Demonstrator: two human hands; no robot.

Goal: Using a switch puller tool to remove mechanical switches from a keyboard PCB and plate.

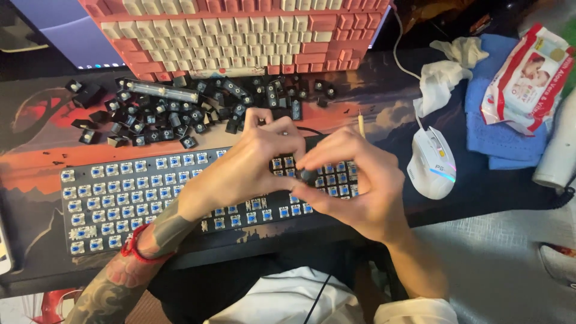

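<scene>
My left hand (249,165) and right hand (354,180) pinch one keycap (306,175) over the keyboard (120,204); it may slip into the loose caps (180,114) at 11 o'clock.

Light: even indoor light from above, moderately bright.
Shadows: soft and faint beneath the left hand (252,165) and right hand (354,180).
Glare: white mouse (431,163) nearly blown out; its coloured strip glows.
Sharpness: centre fairly crisp, fingertips slightly blurred.
Edges: mild wide-angle bending; corners soft and darker.
</scene>
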